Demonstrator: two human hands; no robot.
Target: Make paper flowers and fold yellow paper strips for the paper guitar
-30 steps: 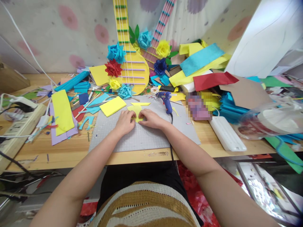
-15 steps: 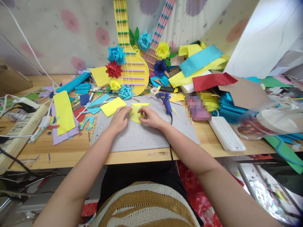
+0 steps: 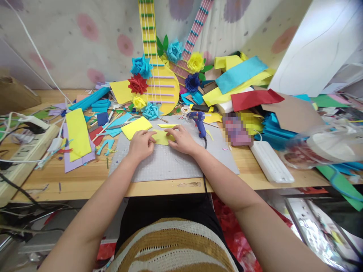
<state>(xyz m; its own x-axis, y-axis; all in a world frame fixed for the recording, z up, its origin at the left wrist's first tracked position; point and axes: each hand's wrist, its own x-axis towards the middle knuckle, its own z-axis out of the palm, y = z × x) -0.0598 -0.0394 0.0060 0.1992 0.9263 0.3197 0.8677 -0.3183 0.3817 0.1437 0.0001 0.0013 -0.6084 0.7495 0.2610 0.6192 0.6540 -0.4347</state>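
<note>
A piece of yellow paper [image 3: 161, 138] is held level between my hands over the grey cutting mat [image 3: 159, 166]. My left hand [image 3: 142, 145] grips its left edge between thumb and fingers. At the opposite edge my right hand [image 3: 181, 140] pinches it, fingers curled over the top. Just beyond lies a thin yellow strip [image 3: 167, 125]. A folded yellow sheet [image 3: 136, 128] rests behind my left hand, and a blue glue gun [image 3: 199, 122] stands to the right of my right hand, its cord running down over the table edge.
Two paper guitars, one yellow [image 3: 166, 85] and one pink [image 3: 195, 28], lean at the back with paper flowers. Scissors [image 3: 121, 124] and paper scraps lie left. A power strip [image 3: 31, 151] is at far left. A white box-shaped device [image 3: 272, 160] and a plastic tub [image 3: 326, 145] stand right.
The yellow paper's near edge, pointed before, now looks straight, and the piece appears shorter. Both hands stay at its sides, with the left fingers more curled. The view has shifted slightly.
</note>
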